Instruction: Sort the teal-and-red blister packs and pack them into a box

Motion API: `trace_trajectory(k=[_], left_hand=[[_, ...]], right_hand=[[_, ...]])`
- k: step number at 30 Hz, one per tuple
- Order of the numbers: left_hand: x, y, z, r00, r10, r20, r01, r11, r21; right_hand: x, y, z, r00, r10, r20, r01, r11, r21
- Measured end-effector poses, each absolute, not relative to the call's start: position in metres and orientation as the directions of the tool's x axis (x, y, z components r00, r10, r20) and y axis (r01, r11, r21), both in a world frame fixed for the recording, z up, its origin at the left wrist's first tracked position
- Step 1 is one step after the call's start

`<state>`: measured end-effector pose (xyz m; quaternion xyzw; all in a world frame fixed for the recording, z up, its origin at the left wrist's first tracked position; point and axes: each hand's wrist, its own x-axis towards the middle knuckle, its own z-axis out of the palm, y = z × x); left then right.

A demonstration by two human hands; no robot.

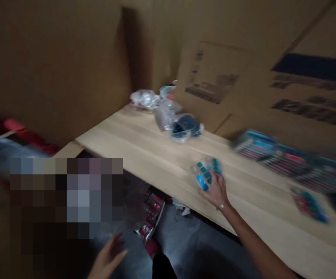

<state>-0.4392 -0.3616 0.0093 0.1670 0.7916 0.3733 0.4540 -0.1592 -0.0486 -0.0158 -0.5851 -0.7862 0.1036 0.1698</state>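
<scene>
Our left grip (109, 255) hangs open in front of the desk (124, 141), seemingly empty; plastic bags (165, 113) lie at its back; over the desk, the teal packs (204, 180) sit in our right grip (218, 190), held by one edge, so a slack pinch could drop one; rightward, a careless swing could knock the blurred pack (310, 205)

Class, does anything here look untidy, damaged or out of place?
Crumpled plastic bags jumbled at the far end of the table look untidy against the row of packs. Blur prevents judging damage to the blue-green pack in the right hand.
</scene>
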Motion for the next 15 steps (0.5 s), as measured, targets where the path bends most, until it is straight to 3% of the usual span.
trace_trajectory(k=[1,3,6,10,12,15], left_hand=[[-0.421,-0.353,0.009,-0.477,0.636,-0.606,-0.278,0.545,0.791],[-0.393,-0.336,0.006,-0.461,0.616,-0.639,-0.587,0.329,0.74],[-0.388,-0.334,-0.01,-0.544,0.485,-0.685,-0.776,0.019,0.63],[-0.422,-0.415,-0.028,-0.585,0.274,-0.763,-0.808,-0.122,0.576],[-0.439,-0.476,-0.03,-0.606,0.255,-0.753,-0.795,-0.19,0.575],[-0.46,-0.565,-0.026,-0.65,0.231,-0.724,-0.755,-0.304,0.581]], right_hand=[[-0.179,-0.079,-0.018,-0.399,0.902,0.166,0.818,0.432,-0.379],[-0.217,-0.145,-0.026,-0.63,0.759,0.161,0.654,0.631,-0.417],[-0.261,-0.234,-0.045,-0.799,0.593,0.099,0.472,0.72,-0.51],[-0.314,-0.302,-0.066,-0.929,0.341,-0.143,0.326,0.573,-0.752],[-0.35,-0.327,-0.069,-0.951,0.127,-0.281,0.309,0.423,-0.852],[-0.413,-0.379,-0.066,-0.904,-0.15,-0.401,0.351,0.275,-0.895]])
